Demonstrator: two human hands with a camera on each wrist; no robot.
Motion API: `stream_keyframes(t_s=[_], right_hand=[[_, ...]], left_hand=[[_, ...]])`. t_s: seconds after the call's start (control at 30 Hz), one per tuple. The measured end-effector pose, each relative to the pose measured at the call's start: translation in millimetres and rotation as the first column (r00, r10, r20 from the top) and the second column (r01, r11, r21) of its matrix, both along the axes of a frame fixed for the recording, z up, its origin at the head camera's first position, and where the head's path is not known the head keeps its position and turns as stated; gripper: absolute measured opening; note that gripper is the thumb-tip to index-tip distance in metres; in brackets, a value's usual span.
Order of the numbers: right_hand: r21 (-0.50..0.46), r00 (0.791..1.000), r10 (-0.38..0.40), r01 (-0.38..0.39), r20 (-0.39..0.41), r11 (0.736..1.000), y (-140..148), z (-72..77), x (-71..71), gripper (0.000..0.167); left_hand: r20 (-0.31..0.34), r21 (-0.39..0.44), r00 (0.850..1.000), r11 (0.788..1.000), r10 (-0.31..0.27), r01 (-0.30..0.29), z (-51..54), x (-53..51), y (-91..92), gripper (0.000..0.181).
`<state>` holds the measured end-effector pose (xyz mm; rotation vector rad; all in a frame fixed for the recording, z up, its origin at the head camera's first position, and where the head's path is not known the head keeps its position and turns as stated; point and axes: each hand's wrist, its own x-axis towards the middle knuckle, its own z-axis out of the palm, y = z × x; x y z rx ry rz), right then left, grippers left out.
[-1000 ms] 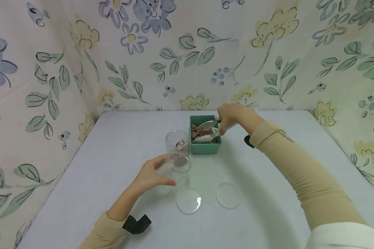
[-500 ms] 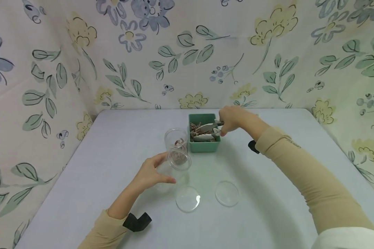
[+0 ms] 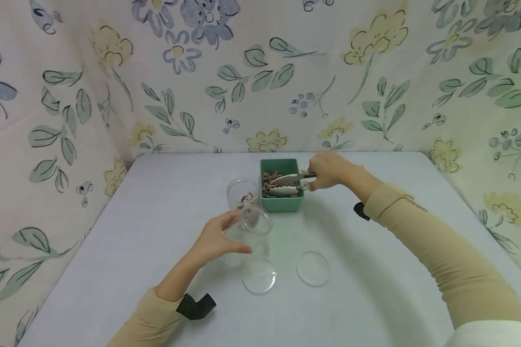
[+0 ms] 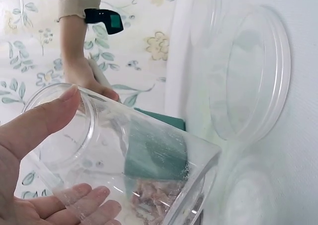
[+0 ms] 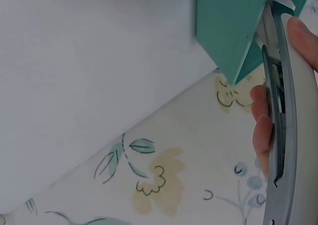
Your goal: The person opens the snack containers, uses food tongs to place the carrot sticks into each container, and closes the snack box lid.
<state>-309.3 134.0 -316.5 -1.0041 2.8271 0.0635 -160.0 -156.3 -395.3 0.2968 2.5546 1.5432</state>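
My left hand (image 3: pixel 219 238) grips a clear plastic cup (image 3: pixel 257 220), tilted with its open rim toward me. In the left wrist view, the thumb lies near the cup's rim and the fingers curl about its side. With my right hand (image 3: pixel 331 171) I hold white and grey tongs (image 5: pixel 293 120), whose arms reach into a green bin (image 3: pixel 282 206). Brownish shredded strips (image 3: pixel 271 178) lie in the bin around the tong ends. Whether the tongs pinch any strips cannot be seen. Behind the tilted cup stands another clear cup (image 3: pixel 242 188) with some brownish strips inside.
Two clear round lids (image 3: pixel 259 277) (image 3: pixel 313 269) lie flat on the white table (image 3: pixel 178 193), in front of the cups. A flower-patterned cloth (image 3: pixel 260 96) hangs behind and along the sides of the table.
The tong arms have drawn closer together in the bin, and my right hand has shifted slightly right. My left hand has moved the tilted cup a little to the right.
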Motion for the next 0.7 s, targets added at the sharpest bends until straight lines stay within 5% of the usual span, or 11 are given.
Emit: stream_keyframes(t_s=[0.27, 0.7], right_hand=[[-0.033, 0.999, -0.014, 0.016, 0.037, 0.999, 8.9, 3.2, -1.0, 0.023], [-0.245, 0.990, -0.088, 0.113, 0.109, 0.963, 36.4, 14.7, -1.8, 0.025]], left_hand=[[0.002, 0.004, 1.000, 1.000, 0.004, -0.004, 5.0, 1.5, 10.1, 0.084], [-0.018, -0.068, 1.000, 0.998, -0.001, 0.000, 8.0, -6.0, 40.9, 0.087]])
